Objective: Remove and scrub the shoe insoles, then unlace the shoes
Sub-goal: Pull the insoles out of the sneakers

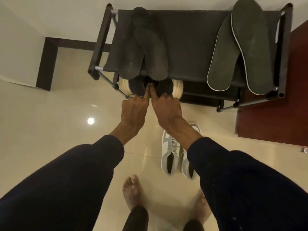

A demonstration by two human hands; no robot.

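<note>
Rack (285,47) — fingers (146,91) at shoes' (135,85) heels

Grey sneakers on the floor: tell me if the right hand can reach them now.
Probably yes: the right hand must first leave the dark shoes, but the grey sneakers lie uncovered close by.

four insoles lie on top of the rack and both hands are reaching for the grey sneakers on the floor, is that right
Not quite. The head view shows the left hand and right hand at the dark cream-soled shoes on the lower shelf of the rack; the grey sneakers sit untouched on the floor. Four insoles do lie on top.
</note>
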